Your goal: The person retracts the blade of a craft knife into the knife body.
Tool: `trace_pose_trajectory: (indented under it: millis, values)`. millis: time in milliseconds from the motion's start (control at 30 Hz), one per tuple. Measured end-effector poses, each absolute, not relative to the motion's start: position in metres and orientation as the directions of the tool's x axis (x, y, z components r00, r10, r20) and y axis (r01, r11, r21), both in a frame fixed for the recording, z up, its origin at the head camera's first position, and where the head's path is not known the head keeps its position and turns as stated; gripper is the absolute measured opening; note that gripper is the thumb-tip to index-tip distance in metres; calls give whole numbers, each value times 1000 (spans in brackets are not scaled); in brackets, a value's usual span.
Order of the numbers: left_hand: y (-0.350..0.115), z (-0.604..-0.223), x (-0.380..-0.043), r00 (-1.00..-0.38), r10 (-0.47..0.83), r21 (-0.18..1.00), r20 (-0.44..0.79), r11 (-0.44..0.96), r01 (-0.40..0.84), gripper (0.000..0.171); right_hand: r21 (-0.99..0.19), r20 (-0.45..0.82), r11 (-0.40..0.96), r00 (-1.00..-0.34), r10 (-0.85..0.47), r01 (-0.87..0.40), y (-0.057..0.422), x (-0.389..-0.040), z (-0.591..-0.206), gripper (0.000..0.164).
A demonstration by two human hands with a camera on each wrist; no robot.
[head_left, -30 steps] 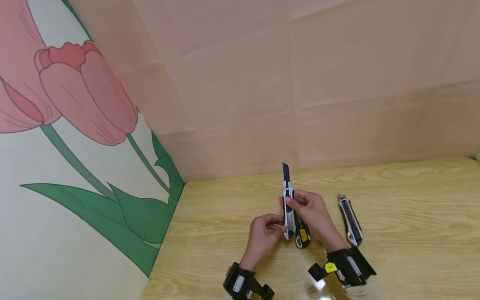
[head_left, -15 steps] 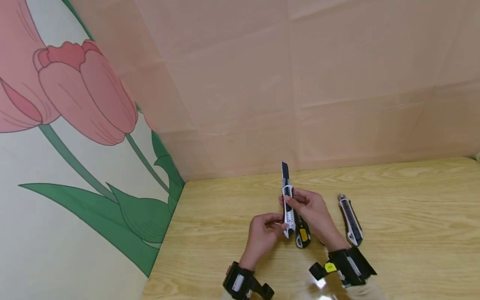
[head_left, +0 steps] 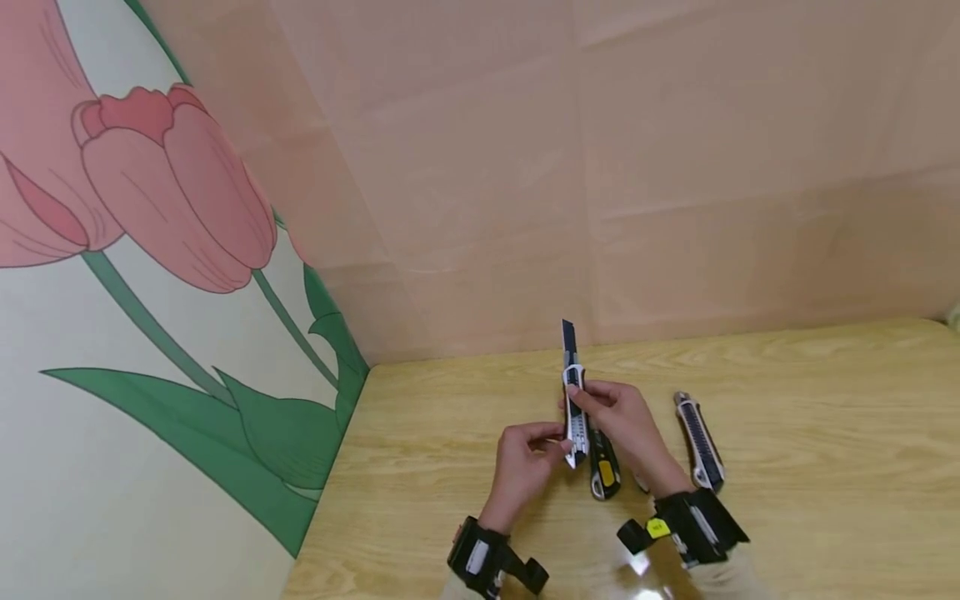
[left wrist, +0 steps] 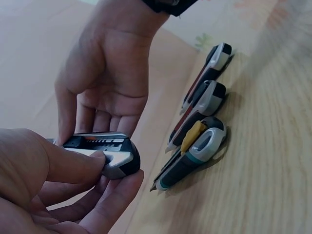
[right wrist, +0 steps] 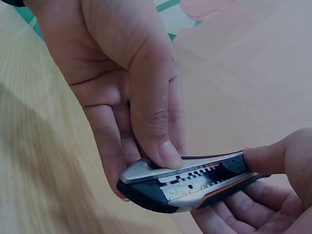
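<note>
A silver-and-black snap-off utility knife with orange trim is held between both hands, its dark blade extended and pointing away from me. My left hand pinches the rear end, thumb on the silver side. My right hand grips the front part of the handle, its thumb against the black slider. Beneath the hands on the table lies a green-and-black utility knife with a yellow slider.
A silver-and-black utility knife lies to the right of my right hand. Another utility knife, mostly hidden by the right forearm in the head view, lies between it and the green one. A tulip mural covers the left wall.
The held knife and both hands' fingers have shifted slightly upward in the head view. The grips look the same, and the knives on the table have stayed put.
</note>
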State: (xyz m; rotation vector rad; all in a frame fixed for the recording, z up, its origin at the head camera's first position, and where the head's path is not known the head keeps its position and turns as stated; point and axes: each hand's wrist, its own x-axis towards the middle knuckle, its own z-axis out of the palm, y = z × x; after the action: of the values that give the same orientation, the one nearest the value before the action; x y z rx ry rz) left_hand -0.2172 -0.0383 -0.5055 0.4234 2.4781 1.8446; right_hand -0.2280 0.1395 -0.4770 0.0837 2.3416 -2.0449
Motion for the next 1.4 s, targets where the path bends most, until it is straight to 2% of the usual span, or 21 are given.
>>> trace_pose_trajectory:
  millis: [200, 367, 600, 900, 1400]
  values:
    - [-34, -503, -225, -957, 262, 940, 124, 278, 198, 19, -993, -29, 113, -999, 35, 33, 146, -233, -478, 49]
    - [-30, -503, -232, -959, 258, 939, 119, 284, 193, 20, -997, -18, 79, -1000, -3, 18, 152, -239, -479, 51]
    - [-22, -496, -247, -945, 291, 936, 150, 266, 231, 20, -997, -1, 74, -1000, -6, 1, 163, -253, -474, 52]
    - [-21, -498, -245, -948, 282, 943, 147, 248, 220, 21, -995, -59, 82, -998, 3, 59, 166, -251, -473, 56]
    - [-20, -492, -245, -937, 310, 936, 161, 254, 245, 22, -998, 39, 49, -999, -2, -39, 167, -246, -470, 43]
